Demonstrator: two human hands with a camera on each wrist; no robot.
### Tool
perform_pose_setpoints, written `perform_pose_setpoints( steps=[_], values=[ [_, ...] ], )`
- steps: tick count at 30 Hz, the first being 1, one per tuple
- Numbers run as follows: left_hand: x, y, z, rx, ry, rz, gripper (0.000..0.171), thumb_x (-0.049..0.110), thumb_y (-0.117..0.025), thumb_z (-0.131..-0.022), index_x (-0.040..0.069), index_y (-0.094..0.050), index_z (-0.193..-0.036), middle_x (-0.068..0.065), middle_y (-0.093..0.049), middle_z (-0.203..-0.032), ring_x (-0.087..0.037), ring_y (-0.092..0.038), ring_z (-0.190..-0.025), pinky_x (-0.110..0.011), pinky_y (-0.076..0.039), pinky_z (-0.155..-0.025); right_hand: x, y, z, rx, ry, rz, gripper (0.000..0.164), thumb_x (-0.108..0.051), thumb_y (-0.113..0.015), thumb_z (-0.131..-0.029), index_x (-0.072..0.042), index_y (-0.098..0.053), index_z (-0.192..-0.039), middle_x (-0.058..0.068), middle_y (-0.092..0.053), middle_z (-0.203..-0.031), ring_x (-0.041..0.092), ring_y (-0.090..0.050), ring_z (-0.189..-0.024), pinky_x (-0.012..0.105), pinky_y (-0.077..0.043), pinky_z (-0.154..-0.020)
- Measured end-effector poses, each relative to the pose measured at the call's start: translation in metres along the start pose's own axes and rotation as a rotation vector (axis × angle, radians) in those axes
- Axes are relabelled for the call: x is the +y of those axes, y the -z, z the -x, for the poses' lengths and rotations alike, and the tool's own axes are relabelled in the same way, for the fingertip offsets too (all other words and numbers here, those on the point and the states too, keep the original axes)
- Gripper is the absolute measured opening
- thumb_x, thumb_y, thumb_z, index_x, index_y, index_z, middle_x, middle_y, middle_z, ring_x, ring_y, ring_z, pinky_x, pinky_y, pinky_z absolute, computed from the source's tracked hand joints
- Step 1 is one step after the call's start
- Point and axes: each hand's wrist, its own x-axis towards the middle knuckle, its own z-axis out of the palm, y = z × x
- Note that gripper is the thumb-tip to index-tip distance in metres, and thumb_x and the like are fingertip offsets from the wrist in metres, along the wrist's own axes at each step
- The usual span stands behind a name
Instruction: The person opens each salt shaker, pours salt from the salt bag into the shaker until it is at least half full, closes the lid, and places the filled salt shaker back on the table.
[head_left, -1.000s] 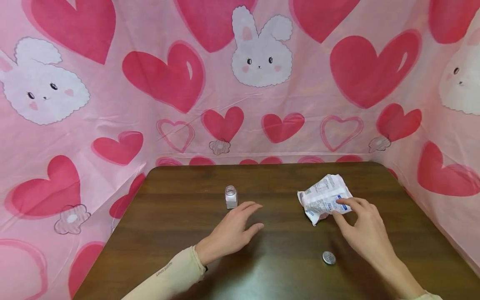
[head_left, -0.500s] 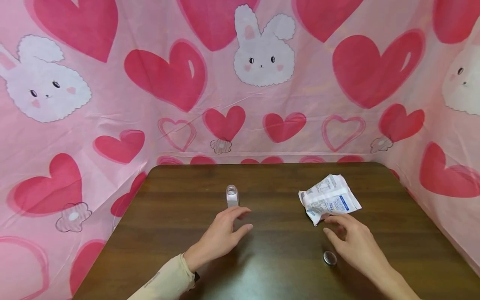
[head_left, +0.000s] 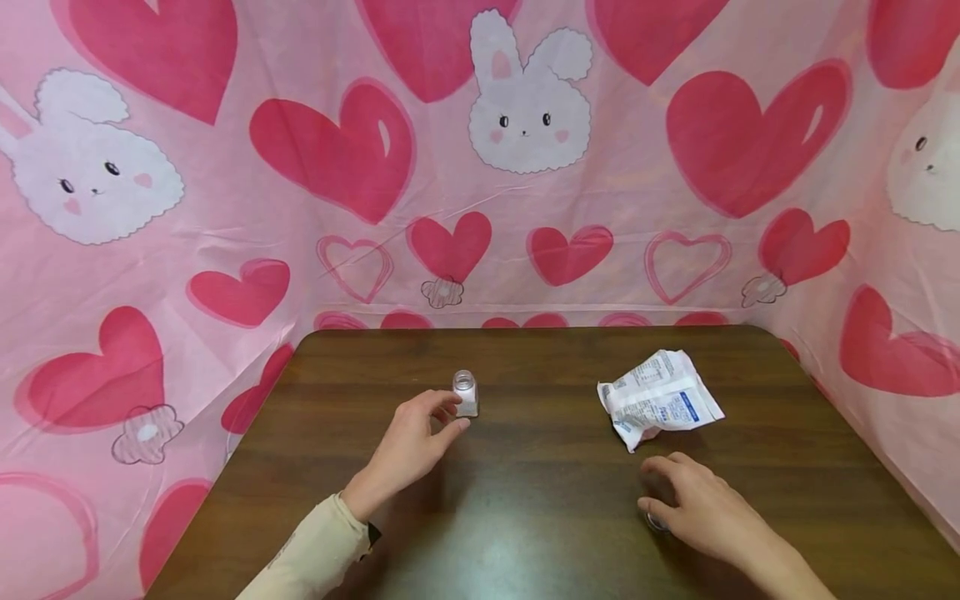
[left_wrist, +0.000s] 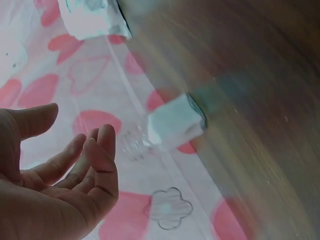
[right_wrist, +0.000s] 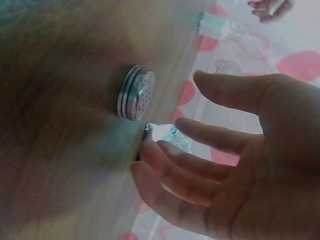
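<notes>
A small clear glass shaker jar (head_left: 468,403), uncapped and partly filled with white powder, stands upright on the table left of centre. My left hand (head_left: 405,443) is just to its left, fingers loosely bent; in the left wrist view a gap shows between the fingertips and the jar (left_wrist: 176,122). On the right, my right hand (head_left: 703,510) hovers over a perforated metal shaker lid (head_left: 655,523), hiding most of it. From the right wrist view, the lid (right_wrist: 136,94) lies flat, holes facing up, apart from the relaxed, spread fingers.
A crumpled white plastic packet (head_left: 660,402) with printed text lies beyond my right hand. The brown wooden table (head_left: 525,500) has pink heart-and-rabbit cloth (head_left: 337,275) hanging along its back and sides.
My left hand has moved left, to the jar's side. The right hand has drawn back from the packet, coming down over the lid. Jar, packet and lid stay in place.
</notes>
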Motion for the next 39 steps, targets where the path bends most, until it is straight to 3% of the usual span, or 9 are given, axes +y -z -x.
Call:
perform_pose_setpoints(
  steps=[6,13,19,24,29,39],
  values=[
    [-0.014,0.006,-0.006,0.0,0.058,-0.005,0.022,0.011,-0.085,-0.09,0.005,-0.075,-0.108,-0.006,-0.073,-0.102,-0.018,-0.066,-0.088,-0.042,-0.057,-0.077,0.003,-0.003,0.0,-0.054,-0.013,0.004,0.052,-0.03,-0.092,-0.081,-0.005,-0.071,-0.122,0.005,-0.066,-0.115,0.026,-0.065,-0.099,0.057,-0.054,-0.083],
    [-0.029,0.008,-0.018,-0.015,0.112,-0.009,0.048,0.015,-0.088,-0.087,0.003,-0.067,-0.129,-0.015,-0.071,-0.111,-0.031,-0.069,-0.101,-0.049,-0.057,-0.087,0.003,-0.008,0.003,-0.042,0.027,-0.001,0.045,-0.024,-0.095,-0.076,-0.006,-0.072,-0.111,-0.001,-0.063,-0.1,0.017,-0.058,-0.085,0.047,-0.052,-0.076],
    [-0.039,0.008,-0.031,-0.025,0.11,-0.035,0.059,0.016,-0.09,-0.085,-0.001,-0.063,-0.135,-0.02,-0.069,-0.119,-0.033,-0.068,-0.109,-0.052,-0.055,-0.093,0.004,-0.01,0.001,-0.053,0.037,0.008,0.044,-0.023,-0.097,-0.072,-0.009,-0.072,-0.106,-0.003,-0.059,-0.095,0.014,-0.053,-0.08,0.042,-0.05,-0.071],
    [-0.046,0.003,-0.043,-0.075,0.102,-0.055,0.063,0.015,-0.09,-0.085,-0.005,-0.06,-0.137,-0.023,-0.068,-0.122,-0.036,-0.067,-0.113,-0.054,-0.053,-0.097,0.004,-0.012,0.0,-0.067,0.042,0.01,0.042,-0.021,-0.097,-0.072,-0.011,-0.071,-0.103,-0.004,-0.057,-0.092,0.013,-0.051,-0.078,0.039,-0.048,-0.069],
    [-0.053,-0.004,-0.054,-0.134,0.119,-0.07,0.064,0.016,-0.09,-0.085,-0.007,-0.06,-0.137,-0.022,-0.069,-0.124,-0.036,-0.066,-0.114,-0.052,-0.052,-0.1,0.003,-0.015,0.0,-0.078,0.01,0.013,0.04,-0.016,-0.097,-0.072,-0.012,-0.071,-0.101,-0.004,-0.057,-0.09,0.014,-0.052,-0.078,0.04,-0.048,-0.07],
    [-0.059,-0.011,-0.061,-0.158,0.138,-0.014,0.059,0.015,-0.092,-0.083,-0.004,-0.064,-0.132,-0.016,-0.071,-0.119,-0.032,-0.067,-0.109,-0.051,-0.052,-0.1,-0.002,-0.019,0.0,-0.078,-0.013,0.005,0.034,-0.007,-0.094,-0.073,-0.015,-0.067,-0.092,-0.004,-0.053,-0.085,0.014,-0.05,-0.073,0.037,-0.047,-0.066]
  ],
)
